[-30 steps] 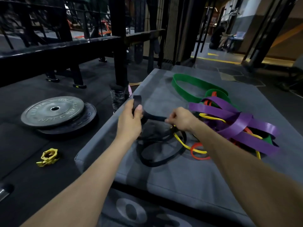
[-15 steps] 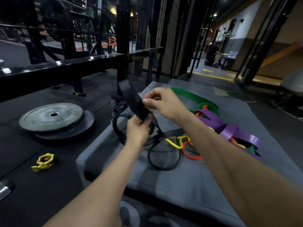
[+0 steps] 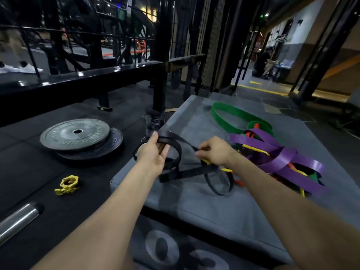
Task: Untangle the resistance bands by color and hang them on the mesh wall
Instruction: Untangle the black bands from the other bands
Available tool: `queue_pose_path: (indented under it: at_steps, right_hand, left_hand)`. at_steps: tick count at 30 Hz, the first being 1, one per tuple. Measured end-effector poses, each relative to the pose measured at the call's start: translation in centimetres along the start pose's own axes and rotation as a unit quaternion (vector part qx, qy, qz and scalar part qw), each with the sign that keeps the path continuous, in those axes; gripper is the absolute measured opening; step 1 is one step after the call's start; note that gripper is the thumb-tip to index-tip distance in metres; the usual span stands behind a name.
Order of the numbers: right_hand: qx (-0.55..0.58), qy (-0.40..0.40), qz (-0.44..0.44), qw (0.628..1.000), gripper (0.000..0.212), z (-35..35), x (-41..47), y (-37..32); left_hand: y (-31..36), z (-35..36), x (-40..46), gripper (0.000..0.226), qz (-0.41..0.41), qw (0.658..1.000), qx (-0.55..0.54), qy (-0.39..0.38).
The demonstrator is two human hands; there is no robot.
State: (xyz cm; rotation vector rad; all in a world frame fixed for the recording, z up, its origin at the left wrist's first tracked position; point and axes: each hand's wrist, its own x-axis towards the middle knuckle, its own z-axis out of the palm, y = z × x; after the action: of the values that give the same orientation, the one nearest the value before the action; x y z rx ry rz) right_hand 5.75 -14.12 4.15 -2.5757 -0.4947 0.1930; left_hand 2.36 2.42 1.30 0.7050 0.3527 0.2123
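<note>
Hidden and cut-off parts

The thin yellow rubber band [image 3: 255, 149] is largely buried under wide purple bands [image 3: 280, 158]; the shiny steel bar [image 3: 18, 219] is cropped at the left edge.

two stacked weight plates [image 3: 75, 136] on the black floor, left of the grey padded box [image 3: 214, 207]; yellow barbell collar [image 3: 67, 184] near them; chrome bar end [image 3: 18, 219] at lower left; black steel rack [image 3: 159, 61] behind; seated person [image 3: 263, 64] in the far background.

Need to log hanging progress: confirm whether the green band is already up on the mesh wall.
No: the green band lies flat on the grey pad, one end under the purple bands in the pile.
</note>
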Motion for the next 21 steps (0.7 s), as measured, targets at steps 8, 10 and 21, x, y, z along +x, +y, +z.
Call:
queue_pose_path:
  at_steps: [8, 10, 21]
  right_hand:
    - [0.004, 0.128, -0.075, 0.989, 0.017, -1.5, 1.1, -4.6]
    - [0.024, 0.145, -0.095, 0.985, 0.018, -1.7, 1.4, -5.8]
    - [0.074, 0.118, -0.042, 0.989, 0.028, -0.4, 2.4, -3.8]
  left_hand:
    - [-2.7, 0.9, -0.1, 0.024, 0.006, 0.957, 0.259, -0.126]
    - [-3.0, 1.1, 0.0, 0.024, 0.015, 0.957, 0.255, -0.139]
    - [-2.7, 1.0, 0.6, 0.023, 0.044, 0.961, 0.271, -0.036]
